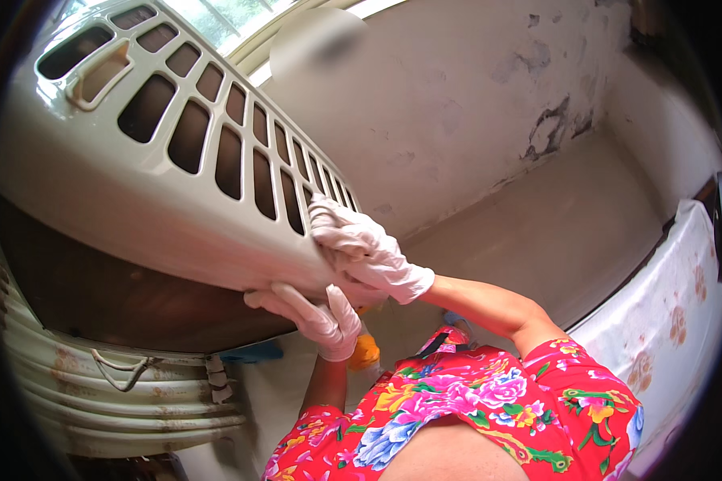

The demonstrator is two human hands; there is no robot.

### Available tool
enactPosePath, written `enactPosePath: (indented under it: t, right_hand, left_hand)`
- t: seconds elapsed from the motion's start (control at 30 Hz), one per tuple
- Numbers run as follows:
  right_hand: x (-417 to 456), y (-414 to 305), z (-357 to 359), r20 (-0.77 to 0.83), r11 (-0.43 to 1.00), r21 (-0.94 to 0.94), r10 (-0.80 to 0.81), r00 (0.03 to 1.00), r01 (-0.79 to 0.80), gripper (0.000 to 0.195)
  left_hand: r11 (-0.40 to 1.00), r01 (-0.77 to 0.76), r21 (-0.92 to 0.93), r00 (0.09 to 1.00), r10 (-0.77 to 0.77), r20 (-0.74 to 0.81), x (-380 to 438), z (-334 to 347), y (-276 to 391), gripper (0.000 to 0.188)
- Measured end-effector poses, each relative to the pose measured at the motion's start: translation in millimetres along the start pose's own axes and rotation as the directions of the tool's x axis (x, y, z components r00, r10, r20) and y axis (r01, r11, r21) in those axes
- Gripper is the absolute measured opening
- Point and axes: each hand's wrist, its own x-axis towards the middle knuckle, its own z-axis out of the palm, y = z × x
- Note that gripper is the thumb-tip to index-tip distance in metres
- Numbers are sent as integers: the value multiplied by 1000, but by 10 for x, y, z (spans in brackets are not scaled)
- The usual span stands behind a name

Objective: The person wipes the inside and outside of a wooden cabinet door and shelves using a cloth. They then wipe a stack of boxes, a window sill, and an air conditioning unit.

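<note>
A large pale plastic casing with rows of long slots [186, 135], like the top of a pet carrier, fills the upper left. A dark brown part [126, 288] lies below its rounded edge. Both my hands wear white gloves. My right hand [370, 249] rests with bunched fingers against the casing at the near end of the slots; whether it holds a cloth I cannot tell. Lower down, my left hand [313, 318] touches the casing's lower edge, its fingers spread and its thumb raised. The far end of the casing runs out of view.
A ribbed cream radiator-like surface [138, 403] with a thin handle or cable lies lower left. A blue object [253, 353] and an orange one [364, 353] are below my hands. Stained wall [457, 108] and patterned white cloth [656, 324] stand to the right.
</note>
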Motion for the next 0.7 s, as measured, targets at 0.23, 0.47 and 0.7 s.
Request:
enactPosePath:
  t: [0.23,0.47,0.7]
  right_hand:
    - [662,-394,-257,134,703,-431,-571,810,566,9]
    - [1734,-777,-718,47,970,236,-63,997,50,21]
    - [1570,104,-922,217,608,-435,-645,732,664,31]
  left_hand:
    - [975,-11,222,981,53,-187,21,87,299,74]
    - [978,3,209,995,19,-102,40,94,849,84]
    - [868,206,452,952,-71,-298,-32,-21,1452,81]
